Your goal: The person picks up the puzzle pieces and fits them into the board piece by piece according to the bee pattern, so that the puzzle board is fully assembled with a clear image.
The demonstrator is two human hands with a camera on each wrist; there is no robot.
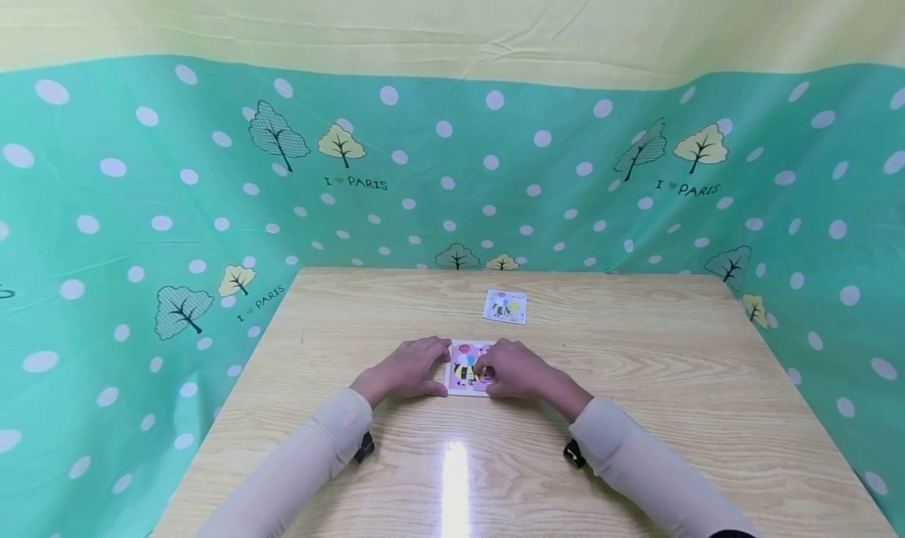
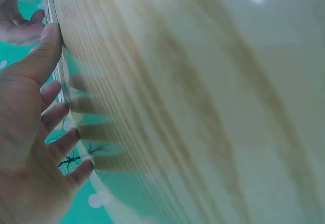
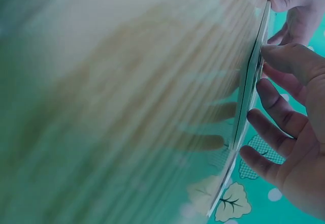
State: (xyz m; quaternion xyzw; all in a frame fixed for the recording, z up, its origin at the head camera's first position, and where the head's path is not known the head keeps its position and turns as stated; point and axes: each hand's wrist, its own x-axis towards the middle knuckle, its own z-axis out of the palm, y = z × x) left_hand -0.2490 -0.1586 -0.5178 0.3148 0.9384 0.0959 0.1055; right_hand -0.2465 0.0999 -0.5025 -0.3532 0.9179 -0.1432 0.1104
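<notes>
A small picture puzzle board (image 1: 467, 370) with a pink border lies flat on the wooden table (image 1: 636, 412), between both hands. My left hand (image 1: 431, 365) rests against the board's left edge. In the left wrist view its thumb (image 2: 48, 51) touches that thin edge (image 2: 55, 16) and the other fingers lie loosely straight. My right hand (image 1: 492, 370) covers the board's right part. In the right wrist view its thumb (image 3: 284, 59) presses on the board (image 3: 249, 102) and the fingers are spread. Any piece under the fingertips is hidden.
A second small picture card (image 1: 505, 306) lies flat farther back on the table, apart from the hands. A green polka-dot cloth (image 1: 141, 208) with tree prints surrounds the table at the back and sides. Light glares on the near table surface (image 1: 456, 475).
</notes>
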